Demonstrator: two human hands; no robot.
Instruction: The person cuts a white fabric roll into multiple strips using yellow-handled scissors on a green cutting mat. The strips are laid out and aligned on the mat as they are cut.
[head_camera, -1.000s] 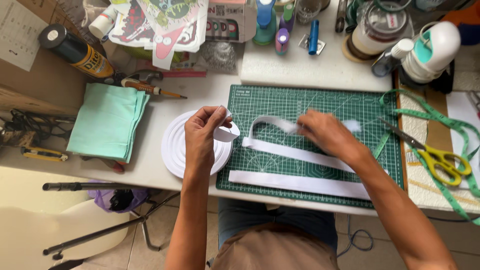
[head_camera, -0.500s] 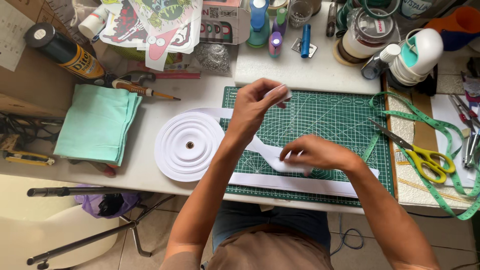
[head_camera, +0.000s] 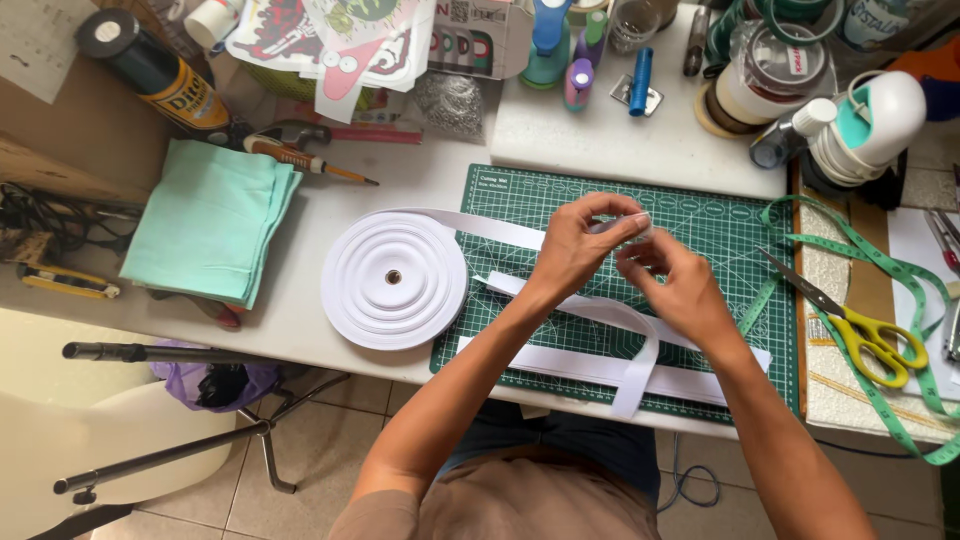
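Both hands, left (head_camera: 572, 245) and right (head_camera: 672, 285), pinch the white tape (head_camera: 600, 315) end above the cutting mat (head_camera: 700, 215). Two strips (head_camera: 560, 362) already lie cut; roll (head_camera: 393, 280) mostly full.

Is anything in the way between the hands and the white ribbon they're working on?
Nothing visible. The left hand and right hand both pinch the white ribbon above the green cutting mat. The ribbon roll lies to the left; the yellow scissors lie to the right, both apart.

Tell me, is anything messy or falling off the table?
Yes: one white ribbon strip droops over the table's front edge below both hands, and the green tape measure lies in loose tangled loops by the yellow scissors. Nothing looks spilled or broken.
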